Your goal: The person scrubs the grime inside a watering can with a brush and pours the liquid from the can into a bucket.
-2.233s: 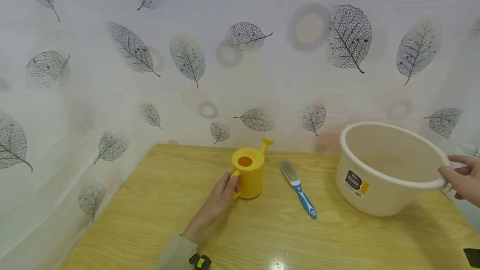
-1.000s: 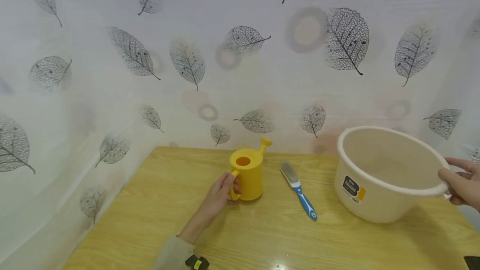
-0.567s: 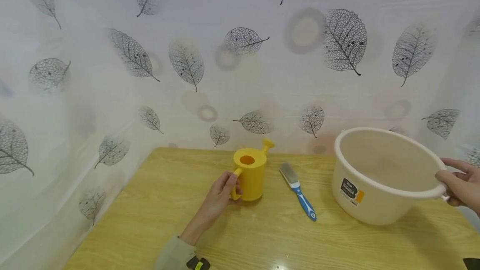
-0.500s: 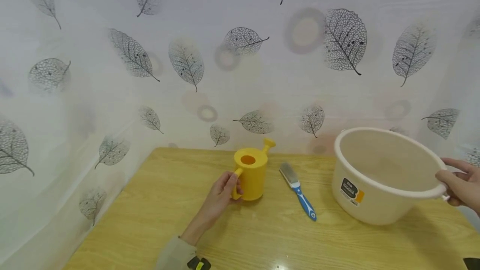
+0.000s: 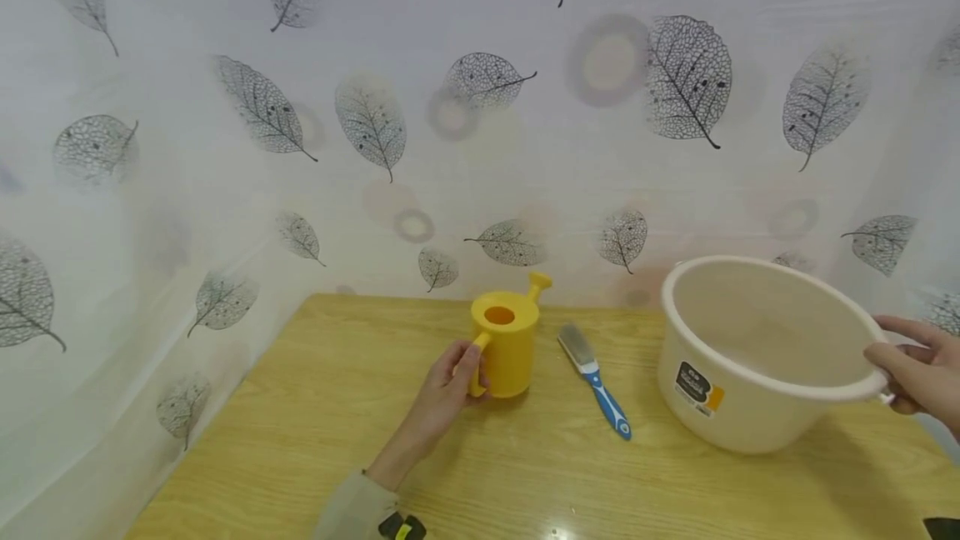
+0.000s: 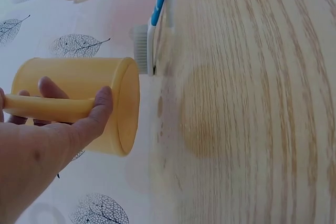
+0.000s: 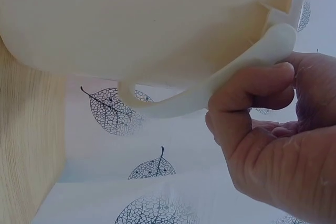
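My left hand (image 5: 442,394) grips the handle of a yellow watering can (image 5: 510,365), thumb on top, with the spout pointing to the back right. In the left wrist view a narrow gap separates the can's base (image 6: 131,111) from the table. At the right, my right hand (image 5: 922,365) holds a large cream plastic tub (image 5: 742,415) at its rim. Up close, curled fingers (image 7: 241,98) wrap the tub's side handle (image 7: 184,100). Whether the tub's base rests on the table cannot be told. A blue-and-white brush (image 5: 600,390) lies between the can and the tub.
The wooden table (image 5: 315,457) ends at the back against a pale curtain (image 5: 480,165) printed with dark leaves. The same leaf print hangs along the left side. A dark object (image 5: 941,527) shows at the bottom right corner.
The watering can has shifted slightly right in my left hand. My right hand and the tub have drifted a little left, closer to the brush. The brush stays put.
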`<state>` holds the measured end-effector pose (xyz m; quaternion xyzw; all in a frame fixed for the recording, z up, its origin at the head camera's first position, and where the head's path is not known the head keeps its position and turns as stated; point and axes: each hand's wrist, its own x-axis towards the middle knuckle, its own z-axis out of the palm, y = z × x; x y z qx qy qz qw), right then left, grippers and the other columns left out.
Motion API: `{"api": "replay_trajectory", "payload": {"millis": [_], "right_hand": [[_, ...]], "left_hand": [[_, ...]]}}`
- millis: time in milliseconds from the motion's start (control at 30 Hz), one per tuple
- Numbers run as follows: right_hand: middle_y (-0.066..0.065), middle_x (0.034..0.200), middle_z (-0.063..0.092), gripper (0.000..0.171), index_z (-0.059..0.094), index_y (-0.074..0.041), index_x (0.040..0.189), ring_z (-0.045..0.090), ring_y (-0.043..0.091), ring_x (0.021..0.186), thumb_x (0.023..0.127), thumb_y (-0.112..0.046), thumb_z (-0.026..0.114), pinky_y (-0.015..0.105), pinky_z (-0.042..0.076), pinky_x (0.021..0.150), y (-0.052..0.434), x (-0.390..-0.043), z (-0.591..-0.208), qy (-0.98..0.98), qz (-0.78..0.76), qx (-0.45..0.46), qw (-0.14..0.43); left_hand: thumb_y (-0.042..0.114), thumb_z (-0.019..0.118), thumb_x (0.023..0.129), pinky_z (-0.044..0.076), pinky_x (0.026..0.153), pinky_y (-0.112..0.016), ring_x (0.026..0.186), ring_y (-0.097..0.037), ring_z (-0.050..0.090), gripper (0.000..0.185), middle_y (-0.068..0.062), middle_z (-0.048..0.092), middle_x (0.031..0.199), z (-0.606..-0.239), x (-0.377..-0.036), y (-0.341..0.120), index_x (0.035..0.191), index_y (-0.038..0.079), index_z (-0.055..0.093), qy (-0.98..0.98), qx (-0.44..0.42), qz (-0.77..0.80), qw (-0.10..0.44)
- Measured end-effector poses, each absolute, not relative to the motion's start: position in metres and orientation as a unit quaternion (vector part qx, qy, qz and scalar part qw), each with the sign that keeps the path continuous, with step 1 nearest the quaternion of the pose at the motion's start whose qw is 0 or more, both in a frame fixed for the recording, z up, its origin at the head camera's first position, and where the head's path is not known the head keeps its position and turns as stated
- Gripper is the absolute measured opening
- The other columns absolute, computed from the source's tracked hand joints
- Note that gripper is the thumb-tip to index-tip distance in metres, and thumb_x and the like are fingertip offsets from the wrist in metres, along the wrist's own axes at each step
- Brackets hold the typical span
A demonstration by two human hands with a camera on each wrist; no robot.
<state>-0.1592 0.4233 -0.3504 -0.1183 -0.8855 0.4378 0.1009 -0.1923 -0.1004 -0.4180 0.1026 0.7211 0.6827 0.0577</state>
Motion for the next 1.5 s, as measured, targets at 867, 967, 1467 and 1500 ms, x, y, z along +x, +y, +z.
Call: {"api": "replay_trajectory", "payload": {"millis": [867,967,1467,1500], "right_hand": [[-0.007,0.067,0.056,0.066,0.002,0.019,0.154,0.045,0.011,0.051,0.107,-0.013,0.037,0.027,0.043,0.045,0.406,-0.151,-0.343,-0.918,0.38,-0.088,0.075],[-0.007,0.066,0.056,0.066,0.002,0.019,0.154,0.044,0.011,0.05,0.107,-0.012,0.037,0.027,0.042,0.045,0.406,-0.15,-0.344,-0.917,0.382,-0.086,0.075],[-0.012,0.064,0.055,0.067,0.004,0.021,0.152,0.044,0.008,0.049,0.106,-0.01,0.04,0.024,0.042,0.043,0.403,-0.147,-0.343,-0.908,0.403,-0.077,0.081],[-0.013,0.065,0.056,0.067,0.005,0.021,0.152,0.045,0.007,0.049,0.106,-0.01,0.041,0.023,0.042,0.043,0.403,-0.147,-0.342,-0.905,0.411,-0.075,0.079]], "left_hand": [[0.04,0.039,0.111,0.063,0.082,-0.035,0.083,-0.016,0.058,0.039,-0.006,0.052,0.093,-0.417,-0.191,-0.086,0.106,0.003,0.048,0.722,0.108,0.683,0.017],[0.042,0.04,0.111,0.063,0.082,-0.034,0.083,-0.016,0.057,0.04,-0.008,0.052,0.093,-0.416,-0.191,-0.085,0.111,0.003,0.049,0.73,0.1,0.677,0.006],[0.035,0.044,0.111,0.059,0.07,-0.029,0.078,-0.018,0.06,0.03,-0.014,0.06,0.094,-0.417,-0.192,-0.084,0.109,0.007,0.055,0.792,0.103,0.597,-0.067],[0.034,0.045,0.111,0.058,0.069,-0.027,0.078,-0.019,0.06,0.029,-0.014,0.06,0.094,-0.417,-0.192,-0.083,0.109,0.007,0.055,0.794,0.105,0.595,-0.069]]}}
